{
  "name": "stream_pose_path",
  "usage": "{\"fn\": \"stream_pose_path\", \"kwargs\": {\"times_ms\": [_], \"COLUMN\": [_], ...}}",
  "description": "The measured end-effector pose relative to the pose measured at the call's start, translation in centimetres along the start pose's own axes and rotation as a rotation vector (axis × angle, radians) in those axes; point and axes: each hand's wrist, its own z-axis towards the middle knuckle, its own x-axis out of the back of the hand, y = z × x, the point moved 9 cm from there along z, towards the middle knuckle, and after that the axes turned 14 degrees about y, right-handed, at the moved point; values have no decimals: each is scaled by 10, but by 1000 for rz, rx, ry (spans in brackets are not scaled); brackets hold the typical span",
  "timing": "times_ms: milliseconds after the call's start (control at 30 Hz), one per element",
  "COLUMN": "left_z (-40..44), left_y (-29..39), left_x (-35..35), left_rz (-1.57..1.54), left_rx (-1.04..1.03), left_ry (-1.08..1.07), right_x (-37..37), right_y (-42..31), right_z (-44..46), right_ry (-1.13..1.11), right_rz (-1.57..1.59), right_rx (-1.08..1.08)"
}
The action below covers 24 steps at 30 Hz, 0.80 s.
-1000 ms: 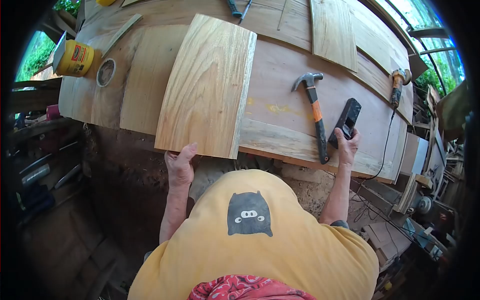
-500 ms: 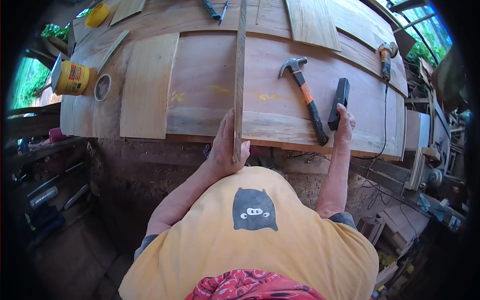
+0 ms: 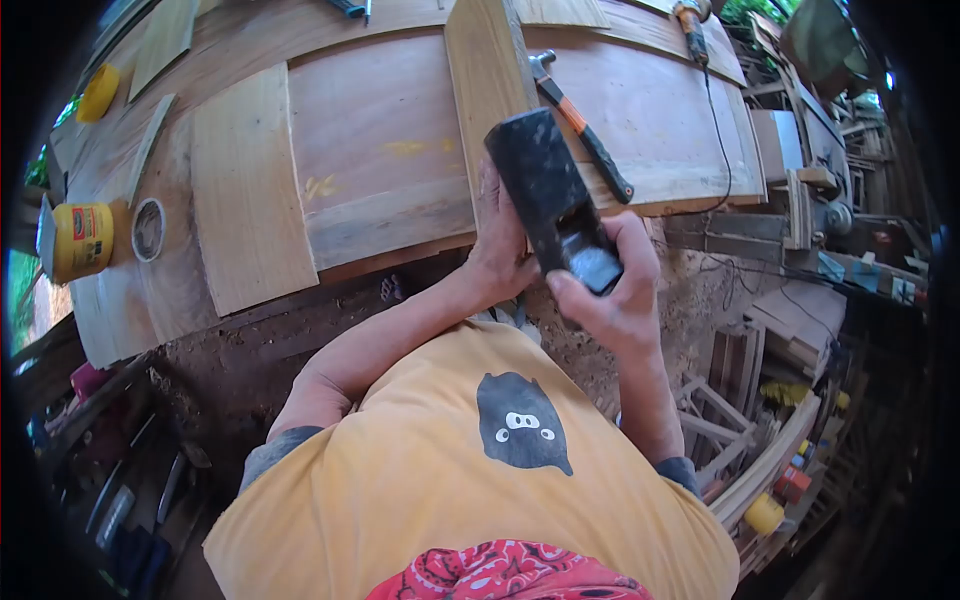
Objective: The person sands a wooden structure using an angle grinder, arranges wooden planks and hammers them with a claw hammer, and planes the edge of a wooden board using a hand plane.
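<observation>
A dark hand plane (image 3: 540, 165) is in my right hand (image 3: 622, 290), raised off the bench in front of a wooden board. Thumb and fingers grip its rear end around the shiny metal blade. My left hand (image 3: 497, 240) is closed on the near end of the wooden board (image 3: 485, 75), which stretches away from me over the bench. The plane hides part of that board and some of the left fingers. Just right of the board lies a claw hammer (image 3: 585, 125) with an orange and black handle.
A wide wooden panel (image 3: 380, 130) covers the bench, with a loose plank (image 3: 245, 180) at left. A yellow tub (image 3: 80, 240) and a round lid (image 3: 148, 230) sit at the left end. A corded power tool (image 3: 692, 30) lies at the far right, its cord trailing over the edge.
My right hand has lifted the hand plane off the bench and brought it left, over the board. The board has turned to show its broad face. My view has swung to the right.
</observation>
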Motion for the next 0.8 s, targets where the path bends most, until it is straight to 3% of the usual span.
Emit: {"fn": "stream_pose_path", "kwargs": {"times_ms": [67, 167, 300, 367, 433, 500, 567, 633, 700, 800], "left_z": [0, -12, -4, -8, -14, -12, -12, -10, -5, -8], "left_y": [1, 3, -17, -13, -15, -14, -16, -32, -38, -21], "left_x": [-6, 6, -5, 3, 5, 6, 1, -19, -17, 3], "left_rz": [17, 335, 54, 89, 129, 106, 157, -29, -31, 236], "left_rx": [-54, -233, -27, -63, -79, -85, -117, 32, 59, -81], "left_ry": [-20, 336, 131, 166, 207, 168, 149, -7, -11, 131], "right_x": [12, 23, 11, -12, -33, -39, -38, -23, 1, 0], "right_y": [-16, -28, -28, -23, -12, -29, -31, -28, -35, -26], "right_z": [-30, -65, -43, 12, 81, 92, 79, 23, -29, -31], "right_ry": [11, -22, 33, 100, 91, 19, 7, 38, -4, 36], "right_rz": [-111, -215, -280, -259, -328, -237, -254, -287, -256, -288], "right_rx": [66, 35, 61, 211, -12, -45, 15, 138, 138, 77]}}
